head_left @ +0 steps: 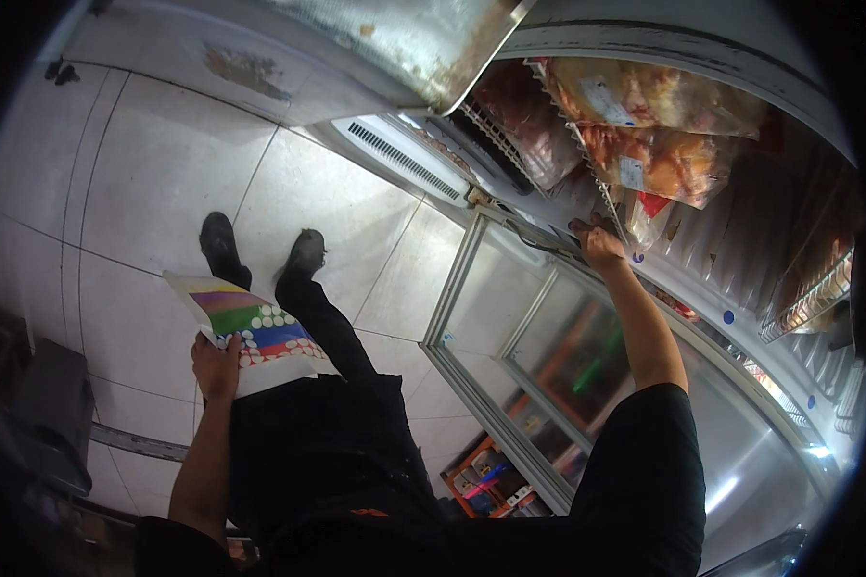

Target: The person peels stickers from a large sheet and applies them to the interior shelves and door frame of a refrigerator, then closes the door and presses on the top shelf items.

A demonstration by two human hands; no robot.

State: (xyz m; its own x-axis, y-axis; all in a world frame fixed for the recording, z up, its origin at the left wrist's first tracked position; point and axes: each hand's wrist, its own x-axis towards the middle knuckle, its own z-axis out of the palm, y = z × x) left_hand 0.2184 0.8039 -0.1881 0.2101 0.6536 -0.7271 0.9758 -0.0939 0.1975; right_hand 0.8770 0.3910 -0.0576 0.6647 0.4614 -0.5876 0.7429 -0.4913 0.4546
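Note:
In my left hand (217, 365) is a sheet of round stickers (233, 319), held by its near left edge, thumb on top. It has yellow, purple, green, blue and red bands, with several white circles where dots are gone. My right arm reaches up to the open refrigerated cabinet. There my right hand (601, 246) is closed, fingers bent against the cabinet's front rim beside a white wire divider (597, 173). Whatever its fingertips hold, if anything, is too small to make out. Blue round dots (728, 317) are stuck along the pale rim.
Clear bags of meat (654, 159) with white labels lie inside the cabinet. A framed glass door (491, 298) hangs below my right arm. Above is a metal panel (414, 48) with a sharp corner. A dark bin-like object (58, 413) stands left on the tiled floor (154, 202).

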